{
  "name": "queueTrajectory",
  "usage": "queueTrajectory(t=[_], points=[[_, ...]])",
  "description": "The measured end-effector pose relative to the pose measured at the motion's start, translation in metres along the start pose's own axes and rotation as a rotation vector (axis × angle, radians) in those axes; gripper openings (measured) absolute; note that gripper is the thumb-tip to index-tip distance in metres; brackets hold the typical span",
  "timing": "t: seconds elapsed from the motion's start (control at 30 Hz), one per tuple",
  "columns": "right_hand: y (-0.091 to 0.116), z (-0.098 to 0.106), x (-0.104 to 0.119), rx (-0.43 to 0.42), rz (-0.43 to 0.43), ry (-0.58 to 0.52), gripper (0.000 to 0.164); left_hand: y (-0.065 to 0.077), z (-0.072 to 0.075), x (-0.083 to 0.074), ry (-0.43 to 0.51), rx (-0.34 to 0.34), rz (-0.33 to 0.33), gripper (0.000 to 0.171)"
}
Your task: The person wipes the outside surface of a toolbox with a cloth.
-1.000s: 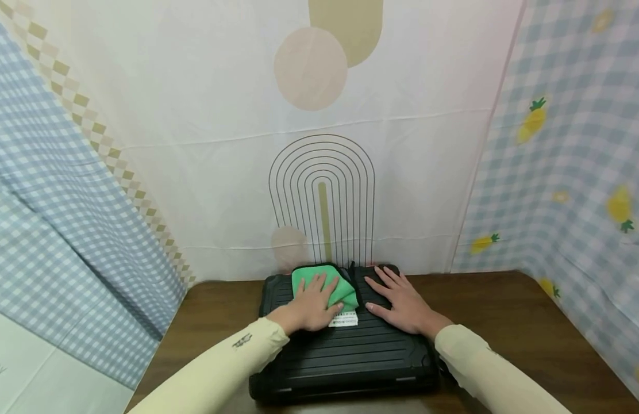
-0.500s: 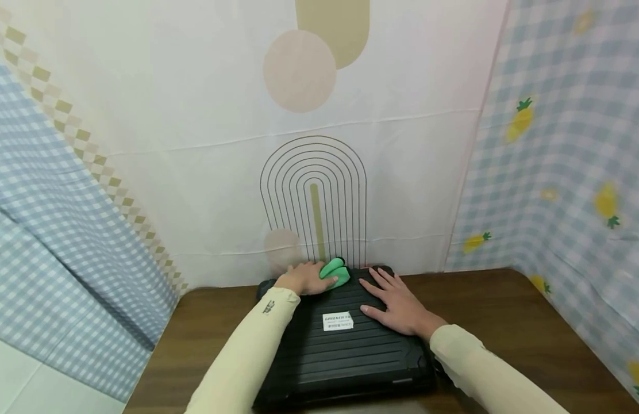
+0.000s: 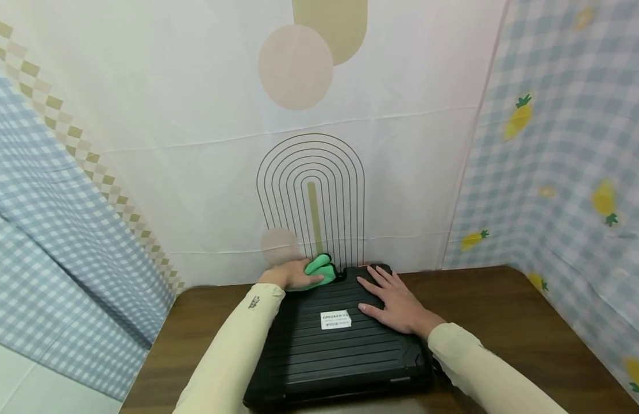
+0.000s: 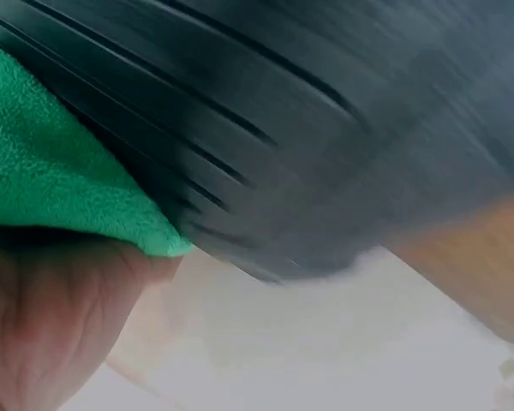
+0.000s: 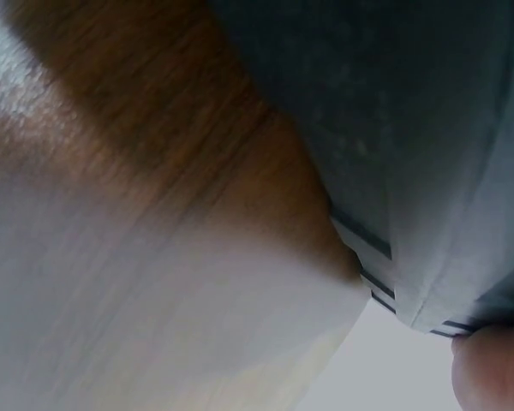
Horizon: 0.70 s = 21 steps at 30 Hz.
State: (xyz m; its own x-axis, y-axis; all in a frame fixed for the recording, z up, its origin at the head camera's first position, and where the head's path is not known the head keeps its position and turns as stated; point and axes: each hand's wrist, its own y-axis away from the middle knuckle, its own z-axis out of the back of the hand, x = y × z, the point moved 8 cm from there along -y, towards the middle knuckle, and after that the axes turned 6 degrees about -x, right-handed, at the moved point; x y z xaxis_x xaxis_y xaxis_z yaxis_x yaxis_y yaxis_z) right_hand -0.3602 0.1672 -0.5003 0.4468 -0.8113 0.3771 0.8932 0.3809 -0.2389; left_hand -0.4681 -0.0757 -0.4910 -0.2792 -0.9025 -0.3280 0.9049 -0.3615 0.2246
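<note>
A black case (image 3: 345, 351) with a ribbed lid lies flat on the table, a white label (image 3: 335, 319) near its middle. At its far left edge my left hand (image 3: 293, 275) grips a folded green cloth (image 3: 323, 272) with dark edging, the thumb along its near side. The left wrist view has the cloth's fuzzy surface (image 4: 60, 163) against the grooved lid, above the palm. My right hand (image 3: 397, 306) rests on the right part of the lid, fingers spread. In the right wrist view only a fingertip (image 5: 497, 370) shows at the case's side.
The brown wooden table (image 3: 485, 322) extends to both sides of the case. Directly behind its far edge hangs a white patterned cloth (image 3: 402, 190). Blue checked curtains (image 3: 552, 172) close in the right side, with similar ones on the left.
My left hand has gone from pressing flat on the cloth near the label to the lid's far edge, then leftward, with the cloth folded up in its grip. My right hand stays in place.
</note>
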Motion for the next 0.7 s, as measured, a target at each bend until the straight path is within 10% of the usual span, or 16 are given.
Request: queueTrajectory(t=[0.4, 0.7], points=[[0.000, -0.003, 0.002, 0.024, 0.003, 0.005, 0.078, 0.047, 0.015, 0.060, 0.118, -0.058, 0.053, 0.088], [-0.001, -0.001, 0.006, 0.029, -0.014, 0.006, 0.077, 0.077, 0.009, 0.099, 0.375, -0.146, 0.173, 0.092]])
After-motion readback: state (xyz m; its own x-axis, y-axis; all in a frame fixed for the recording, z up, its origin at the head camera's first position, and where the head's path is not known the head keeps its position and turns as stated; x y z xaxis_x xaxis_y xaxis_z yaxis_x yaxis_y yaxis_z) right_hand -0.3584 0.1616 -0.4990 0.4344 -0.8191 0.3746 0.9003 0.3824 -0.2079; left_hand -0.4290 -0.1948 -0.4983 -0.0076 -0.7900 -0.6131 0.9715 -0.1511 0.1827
